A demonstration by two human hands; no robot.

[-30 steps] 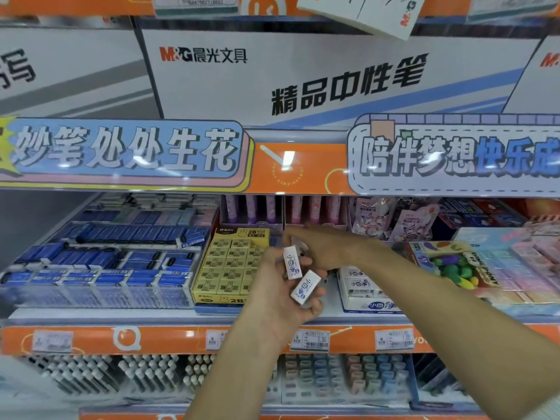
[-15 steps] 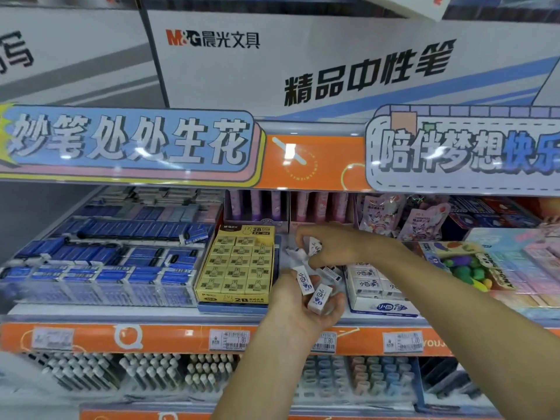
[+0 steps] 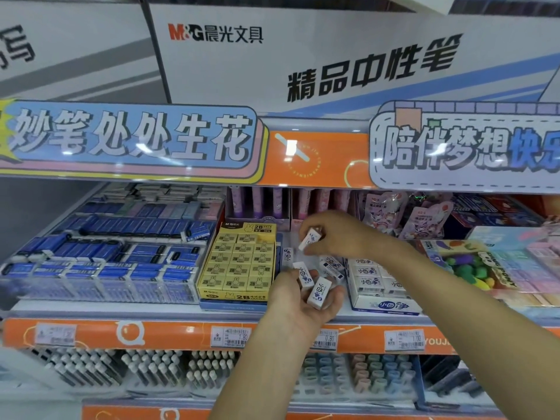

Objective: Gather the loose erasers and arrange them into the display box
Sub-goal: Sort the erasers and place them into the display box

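My left hand (image 3: 295, 301) is held palm-up in front of the shelf, holding two white erasers with blue print (image 3: 318, 292). Above it, my right hand (image 3: 333, 234) pinches another white eraser (image 3: 309, 239) by its end. More loose white erasers (image 3: 331, 266) lie on the shelf between the hands. Just to the right stands the white-and-blue display box (image 3: 386, 306), with rows of the same erasers inside it.
A yellow box of 2B erasers (image 3: 239, 262) sits to the left of the hands, with clear trays of blue erasers (image 3: 100, 262) beyond it. Colourful packaged goods (image 3: 472, 262) fill the right. The orange shelf edge (image 3: 181, 333) carries price tags, and pens stand on the shelf below.
The view has drawn closer to the shelf. My right hand has lifted an eraser off the loose pile; my left hand still holds its two erasers.
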